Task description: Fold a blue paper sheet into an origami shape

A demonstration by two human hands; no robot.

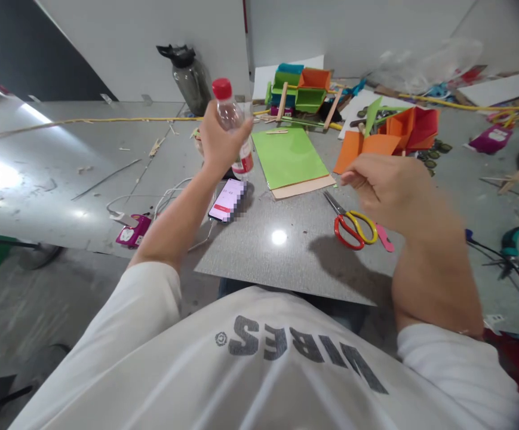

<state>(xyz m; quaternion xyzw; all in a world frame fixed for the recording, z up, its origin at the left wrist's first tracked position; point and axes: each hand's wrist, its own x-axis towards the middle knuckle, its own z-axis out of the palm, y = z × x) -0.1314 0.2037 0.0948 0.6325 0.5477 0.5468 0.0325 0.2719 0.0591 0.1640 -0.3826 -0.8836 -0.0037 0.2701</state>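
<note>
My left hand [221, 143] is wrapped round a clear plastic bottle [243, 162] with a red cap and a red-and-white label, which stands upright at the back of a phone [227, 200]. My right hand [389, 188] hangs above the table with its fingers curled together; whatever is in them, if anything, is hidden. Just below it lie scissors [353, 230] with red and yellow handles, beside a pink cutter [384, 237]. Between my hands, green sheets of paper [290, 156] rest on a tan sheet. Orange and red folded paper boxes [409, 130] are behind my right hand.
At the back stand a dark grey jug [191, 80] and a wheel-like model of coloured paper boxes [310, 89] with wooden sticks. Purple power adapters [134, 232] and white cables lie left. Pliers [514, 251] lie right. The grey table's front edge [286, 285] is close to my body.
</note>
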